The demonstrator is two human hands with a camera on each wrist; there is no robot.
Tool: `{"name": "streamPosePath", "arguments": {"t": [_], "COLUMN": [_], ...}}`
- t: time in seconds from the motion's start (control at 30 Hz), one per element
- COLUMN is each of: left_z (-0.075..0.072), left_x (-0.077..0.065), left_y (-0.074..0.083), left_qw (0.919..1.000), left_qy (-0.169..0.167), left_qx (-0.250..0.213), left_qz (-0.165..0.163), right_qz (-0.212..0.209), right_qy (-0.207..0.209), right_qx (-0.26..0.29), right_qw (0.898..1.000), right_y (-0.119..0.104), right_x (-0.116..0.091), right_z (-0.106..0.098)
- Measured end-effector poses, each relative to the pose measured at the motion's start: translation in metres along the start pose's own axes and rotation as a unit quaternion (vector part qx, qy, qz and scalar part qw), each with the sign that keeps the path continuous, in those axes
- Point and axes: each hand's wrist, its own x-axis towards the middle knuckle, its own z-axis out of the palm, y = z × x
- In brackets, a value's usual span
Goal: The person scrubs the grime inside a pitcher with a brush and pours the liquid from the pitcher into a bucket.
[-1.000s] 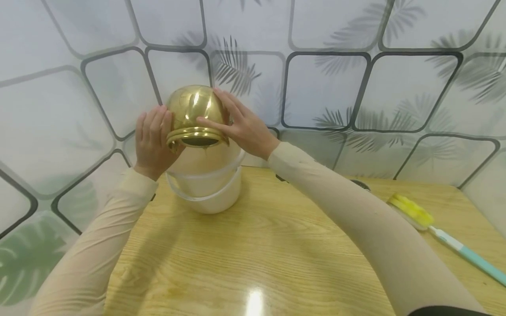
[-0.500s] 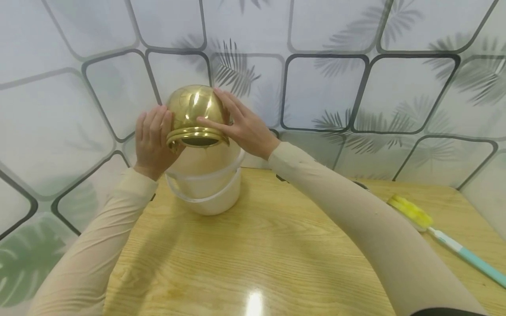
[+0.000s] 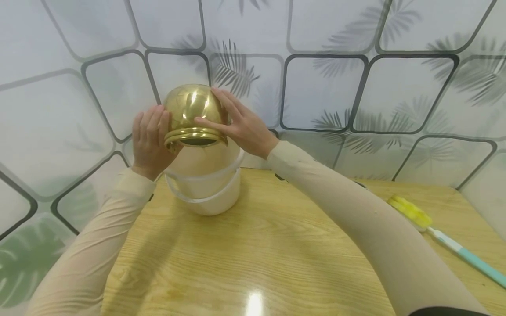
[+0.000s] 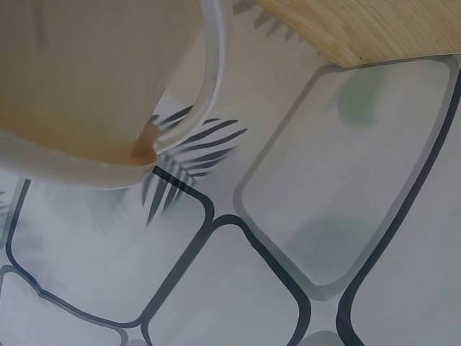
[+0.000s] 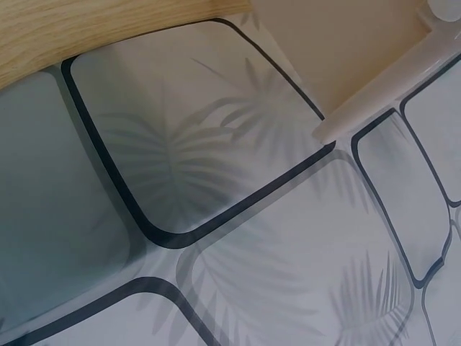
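Note:
A shiny golden metal pot (image 3: 191, 107) with a ringed rim is held in the air, its mouth tipped downward and towards the camera. My left hand (image 3: 149, 140) grips its left side near the rim; part of that hand is hidden behind the pot. On the right side my right hand (image 3: 245, 127) holds it, thumb across the front and fingers over the upper wall. Below and behind the pot stands a white bucket (image 3: 217, 204) with its handle hanging at the front. In both wrist views the bucket shows, but neither hand does.
On the right of the wooden table (image 3: 245, 250) lies a brush with a yellow head (image 3: 411, 212) and a teal handle (image 3: 480, 265). A dark object (image 3: 359, 184) is mostly hidden behind the right sleeve. A patterned wall covering (image 3: 324, 92) rises close behind the bucket.
Both hands and the golden pot have shifted very slightly to the left. The hold on the pot looks the same, and the bucket stands where it was.

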Motion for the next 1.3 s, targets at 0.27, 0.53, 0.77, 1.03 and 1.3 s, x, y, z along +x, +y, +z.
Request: {"name": "streamPosePath", "arguments": {"t": [0.27,0.53,0.77,1.03,1.3], "left_z": [-0.0014,-0.0020,-0.0026,-0.0031,-0.0051], "left_x": [0.0022,0.0023,0.0022,0.0035,0.0032], "left_y": [-0.0005,-0.0030,-0.0037,-0.0005,0.0027], "left_qw": [0.9999,0.9999,0.9997,0.9994,0.9992], "left_qy": [0.005,0.013,0.021,0.032,0.038], "left_qx": [0.010,0.009,0.007,0.011,0.013], "left_qz": [-0.007,-0.006,-0.008,-0.006,-0.006], "right_qz": [-0.002,-0.008,-0.020,-0.025,-0.035], "right_qy": [0.001,0.001,0.007,0.018,0.030], "right_qx": [0.004,-0.004,-0.037,-0.055,-0.061], "right_qw": [1.000,1.000,0.999,0.998,0.997], "right_y": [-0.0013,-0.0014,-0.0012,-0.0017,-0.0036], "right_x": [0.0036,0.0057,0.0072,0.0068,0.0039], "right_z": [-0.0014,-0.0009,-0.0006,0.0006,0.0014]}}
